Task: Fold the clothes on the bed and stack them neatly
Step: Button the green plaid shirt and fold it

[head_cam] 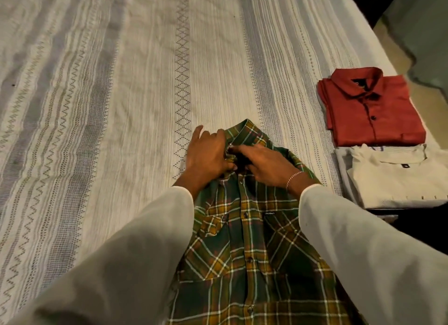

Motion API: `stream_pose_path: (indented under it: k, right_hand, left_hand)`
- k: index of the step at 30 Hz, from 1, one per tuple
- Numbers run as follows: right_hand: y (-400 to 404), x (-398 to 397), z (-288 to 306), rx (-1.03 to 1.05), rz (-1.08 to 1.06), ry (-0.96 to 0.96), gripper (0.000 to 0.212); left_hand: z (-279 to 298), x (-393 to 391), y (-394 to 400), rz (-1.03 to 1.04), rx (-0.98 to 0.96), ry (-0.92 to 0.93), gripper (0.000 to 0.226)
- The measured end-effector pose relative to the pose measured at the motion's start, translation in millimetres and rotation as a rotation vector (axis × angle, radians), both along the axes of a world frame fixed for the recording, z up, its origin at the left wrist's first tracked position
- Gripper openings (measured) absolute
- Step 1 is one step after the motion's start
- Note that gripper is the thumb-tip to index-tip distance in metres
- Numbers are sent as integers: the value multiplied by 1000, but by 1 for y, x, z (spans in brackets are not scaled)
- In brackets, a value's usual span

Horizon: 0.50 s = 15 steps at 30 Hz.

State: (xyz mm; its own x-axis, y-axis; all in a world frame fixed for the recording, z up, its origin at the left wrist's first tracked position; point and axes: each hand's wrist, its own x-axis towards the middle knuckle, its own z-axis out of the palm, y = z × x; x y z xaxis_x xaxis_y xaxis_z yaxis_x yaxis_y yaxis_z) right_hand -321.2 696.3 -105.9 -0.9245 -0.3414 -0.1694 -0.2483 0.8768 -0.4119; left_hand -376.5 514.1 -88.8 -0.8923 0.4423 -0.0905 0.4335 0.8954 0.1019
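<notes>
Dim, warm indoor light; soft overall focus.
Motion blur smears the bedspread point(121, 82) left of the plaid shirt point(249, 247); wide-angle stretch at the edges; no glare.

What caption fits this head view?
Both hands adjust a green plaid shirt's collar on the bed, beside folded shirts.

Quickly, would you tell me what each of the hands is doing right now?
Left hand: pinching the plaid shirt at its collar.
Right hand: gripping the same collar.
</notes>
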Motion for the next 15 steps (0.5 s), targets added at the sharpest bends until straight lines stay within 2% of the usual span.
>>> stream_pose_path:
  k: [3,7,11,15]
  right_hand:
    - [0,-17,5,252,188,43,59]
    - [3,-24,12,436,344,287,30]
    - [5,-26,19,485,382,327,20]
    - [11,-25,27,469,379,395,19]
  left_hand:
    - [5,-5,-6,11,19,-69,81]
    - [10,-13,-12,-259,109,-220,51]
    - [12,-19,-13,-320,27,-296,33]
    - [14,-23,-21,-299,170,-603,13]
